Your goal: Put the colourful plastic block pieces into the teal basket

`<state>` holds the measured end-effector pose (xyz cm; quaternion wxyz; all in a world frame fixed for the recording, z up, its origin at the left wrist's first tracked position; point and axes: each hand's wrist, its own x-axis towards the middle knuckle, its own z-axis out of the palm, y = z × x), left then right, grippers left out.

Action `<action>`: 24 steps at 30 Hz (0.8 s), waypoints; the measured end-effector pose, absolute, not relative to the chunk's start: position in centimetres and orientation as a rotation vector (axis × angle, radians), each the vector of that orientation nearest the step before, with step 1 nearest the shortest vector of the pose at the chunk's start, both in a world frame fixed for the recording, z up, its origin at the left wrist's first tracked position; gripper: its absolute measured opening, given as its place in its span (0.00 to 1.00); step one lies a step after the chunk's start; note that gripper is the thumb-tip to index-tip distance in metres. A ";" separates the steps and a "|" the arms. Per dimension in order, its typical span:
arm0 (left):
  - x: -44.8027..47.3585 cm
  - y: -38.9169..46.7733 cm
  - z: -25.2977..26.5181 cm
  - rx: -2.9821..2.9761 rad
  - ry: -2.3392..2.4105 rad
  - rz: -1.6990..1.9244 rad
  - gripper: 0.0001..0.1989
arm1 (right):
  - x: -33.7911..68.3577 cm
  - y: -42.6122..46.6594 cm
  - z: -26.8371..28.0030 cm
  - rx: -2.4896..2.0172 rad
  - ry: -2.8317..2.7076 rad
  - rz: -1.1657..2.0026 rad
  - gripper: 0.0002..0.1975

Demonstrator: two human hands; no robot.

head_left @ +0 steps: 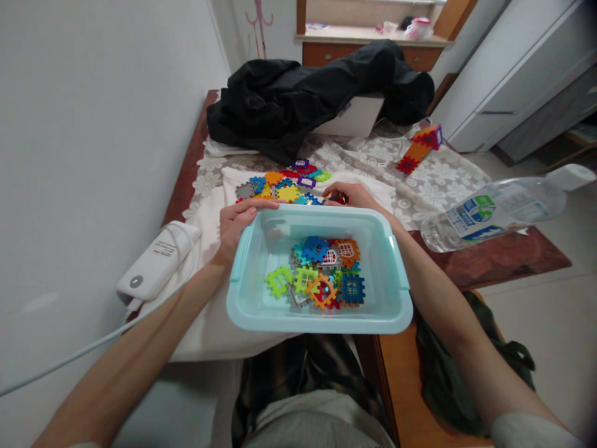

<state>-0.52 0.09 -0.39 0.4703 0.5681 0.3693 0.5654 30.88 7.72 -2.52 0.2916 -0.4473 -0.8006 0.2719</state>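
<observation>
A pale turquoise plastic tub (321,325) is at the front of the table, close to my body, with several colourful interlocking building pieces (317,249) inside. My left hand (237,223) grips the tub's far left corner, its fingers along the rim. Just beyond the far rim, my right hand (351,195) curls over a dark red building piece (339,198); its fingertips are partly hidden. A loose heap of the same notched pieces (288,194) lies on a white cloth (205,214) behind the tub, its near side covered by the rim.
An assembled orange and red shape (418,150) stands at the right back. A clear bottle (494,208) is on the right, a white power strip (161,258) with a cable on the left. Black fabric (298,87) drapes over a box behind. A dark bag (461,373) lies lower right.
</observation>
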 end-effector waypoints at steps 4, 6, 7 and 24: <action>-0.5 0.1 -0.4 1.399 0.900 1.390 0.15 | 31.1 7.4 -2.3 -1.137 -2.212 0.917 0.18; -0.5 0.0 -0.3 1.396 0.898 1.386 0.15 | 31.0 7.2 -2.1 -1.108 -2.209 0.921 0.16; -0.5 0.0 -0.3 1.397 0.895 1.383 0.15 | 30.9 7.2 -2.0 -1.111 -2.196 0.890 0.16; -0.6 0.1 -0.3 1.413 0.915 1.395 0.15 | 31.7 8.7 -3.6 -1.206 -2.425 0.496 0.19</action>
